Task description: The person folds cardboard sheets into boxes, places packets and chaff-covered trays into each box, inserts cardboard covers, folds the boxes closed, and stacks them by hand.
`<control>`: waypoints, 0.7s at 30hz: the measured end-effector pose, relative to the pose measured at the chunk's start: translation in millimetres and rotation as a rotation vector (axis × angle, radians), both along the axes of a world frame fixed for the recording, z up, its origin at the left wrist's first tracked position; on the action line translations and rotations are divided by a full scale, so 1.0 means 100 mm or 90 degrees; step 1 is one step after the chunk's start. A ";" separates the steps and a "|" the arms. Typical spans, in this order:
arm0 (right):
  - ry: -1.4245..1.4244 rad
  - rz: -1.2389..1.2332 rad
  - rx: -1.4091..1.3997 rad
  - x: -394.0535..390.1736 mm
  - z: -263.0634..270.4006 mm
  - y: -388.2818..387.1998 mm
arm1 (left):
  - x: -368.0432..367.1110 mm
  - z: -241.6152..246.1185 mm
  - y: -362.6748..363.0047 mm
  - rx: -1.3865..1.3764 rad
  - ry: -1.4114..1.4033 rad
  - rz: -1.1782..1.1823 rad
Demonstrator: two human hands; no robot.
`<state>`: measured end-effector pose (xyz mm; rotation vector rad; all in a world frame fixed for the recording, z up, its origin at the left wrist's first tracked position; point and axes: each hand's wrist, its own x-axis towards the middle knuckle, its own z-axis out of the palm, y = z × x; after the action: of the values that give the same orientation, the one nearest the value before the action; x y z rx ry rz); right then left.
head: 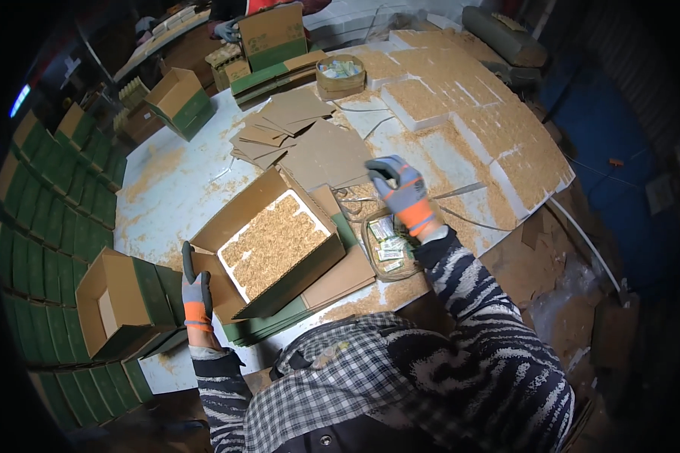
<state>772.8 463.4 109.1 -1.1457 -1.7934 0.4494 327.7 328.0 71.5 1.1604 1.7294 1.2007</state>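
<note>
In front of me an open green-and-brown cardboard box (303, 277) sits tilted on flattened green cartons (340, 283). Inside it lies a white foam tray (233, 275) whose top is covered with wood shavings (275, 243). My left hand (197, 289), in a grey and orange glove, grips the left end of this box. To the right, my gloved right hand (398, 189) hovers with bent fingers above a shallow container (399, 277) of printed paper slips (382, 227). Whether anything is between its fingers is unclear.
Brown cardboard sheets (323, 153) lie beyond the box. Shavings-topped white blocks (470, 79) cover the table's far right. A round tub (340, 85) holds more slips. Green boxes (39, 238) are stacked left, with an open one (141, 300) nearer. Another person's gloved hand (226, 31) touches a carton.
</note>
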 end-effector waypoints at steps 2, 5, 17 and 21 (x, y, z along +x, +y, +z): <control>-0.112 -0.126 -0.125 0.52 -0.54 0.14 | 0.06 0.05 0.05 0.041 0.125 -0.025; -0.279 -0.118 -0.260 0.75 -1.13 -0.07 | 0.16 0.15 0.20 0.125 0.392 -0.005; -0.176 -0.052 -0.338 0.82 -1.56 -0.30 | 1.20 0.40 3.08 -0.082 0.373 -0.525; -0.163 -0.057 -0.274 0.90 -1.67 -0.32 | 1.53 -0.19 3.84 -0.237 0.497 -0.678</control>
<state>862.7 431.4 -58.3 -1.6359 -1.9062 0.6824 480.7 712.4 52.5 2.0384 1.3199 -0.2454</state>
